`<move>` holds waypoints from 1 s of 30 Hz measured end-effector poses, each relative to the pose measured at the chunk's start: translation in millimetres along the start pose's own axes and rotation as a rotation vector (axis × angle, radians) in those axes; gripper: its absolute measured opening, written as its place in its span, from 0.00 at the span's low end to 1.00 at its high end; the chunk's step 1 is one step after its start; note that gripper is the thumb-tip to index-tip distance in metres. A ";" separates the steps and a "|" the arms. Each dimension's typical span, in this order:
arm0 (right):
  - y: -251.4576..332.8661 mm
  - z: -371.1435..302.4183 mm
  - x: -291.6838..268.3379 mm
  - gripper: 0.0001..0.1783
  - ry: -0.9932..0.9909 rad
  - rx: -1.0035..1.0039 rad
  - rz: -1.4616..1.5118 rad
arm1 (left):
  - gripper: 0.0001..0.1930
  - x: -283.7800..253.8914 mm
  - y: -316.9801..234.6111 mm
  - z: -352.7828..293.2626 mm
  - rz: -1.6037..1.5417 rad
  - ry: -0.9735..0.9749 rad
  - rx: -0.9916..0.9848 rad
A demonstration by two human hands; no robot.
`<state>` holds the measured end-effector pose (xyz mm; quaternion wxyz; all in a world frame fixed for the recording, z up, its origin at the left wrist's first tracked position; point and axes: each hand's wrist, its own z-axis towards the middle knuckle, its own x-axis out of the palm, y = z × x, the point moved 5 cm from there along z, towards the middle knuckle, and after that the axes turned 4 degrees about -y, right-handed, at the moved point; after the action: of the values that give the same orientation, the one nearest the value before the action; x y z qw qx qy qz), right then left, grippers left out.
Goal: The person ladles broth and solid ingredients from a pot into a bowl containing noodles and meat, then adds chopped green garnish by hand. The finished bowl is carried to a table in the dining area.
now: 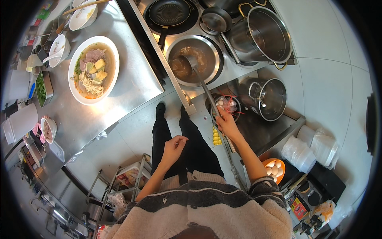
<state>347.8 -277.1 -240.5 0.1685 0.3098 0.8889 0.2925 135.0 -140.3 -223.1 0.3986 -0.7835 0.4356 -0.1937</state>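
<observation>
My right hand is wrapped around the long handle of a metal ladle. The ladle's bowl end dips into brownish broth with pieces in it, inside a round steel pan on the stove. In front of my waist, my left hand is closed with its fingers curled in, and nothing shows in it. To the left, on the steel counter, a large white bowl contains soup with noodles, sliced meat, yellow chunks and chopped greens. Neither hand touches it.
A black frying pan, a saucepan and a tall stockpot crowd the stove. Another pot sits lower right. Eggs fill an orange bowl by my right elbow. A greens container stands on the counter.
</observation>
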 end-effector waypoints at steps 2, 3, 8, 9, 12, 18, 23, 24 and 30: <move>-1.7 0.8 -1.9 0.31 -0.032 -0.011 -0.026 | 0.10 -1.2 0.0 -0.6 -0.003 -0.004 -0.006; 0.2 0.7 -4.3 0.31 -0.050 -0.075 -0.083 | 0.10 -1.5 0.0 -0.8 -0.004 -0.005 -0.009; 5.2 -6.6 -22.4 0.31 -0.167 -0.198 -0.373 | 0.10 -1.7 0.5 -0.9 -0.015 -0.004 -0.011; 8.0 -9.1 -24.3 0.31 -0.173 -0.240 -0.415 | 0.09 -1.6 0.5 -0.4 -0.015 -0.007 -0.003; 13.7 -15.8 -31.2 0.31 -0.216 -0.264 -0.547 | 0.09 -1.4 1.1 1.0 -0.016 -0.008 0.011; 35.2 -27.3 -36.0 0.33 -0.267 -0.409 -0.860 | 0.09 -2.1 0.0 1.6 0.007 -0.013 0.033; 43.5 -31.9 -41.3 0.34 -0.266 -0.411 -1.027 | 0.09 -2.5 0.4 1.1 -0.008 -0.013 0.019; 43.1 -30.4 -41.8 0.34 -0.264 -0.393 -1.042 | 0.09 -2.5 0.7 1.3 -0.018 -0.009 0.016; 33.6 -8.0 -25.0 0.35 -0.310 -0.363 -1.131 | 0.09 -2.1 0.9 1.4 -0.017 -0.009 0.016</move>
<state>378.0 -275.3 -210.4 0.4751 -0.2047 0.8166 0.2558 134.3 -138.2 -224.5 0.4049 -0.7848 0.4259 -0.1970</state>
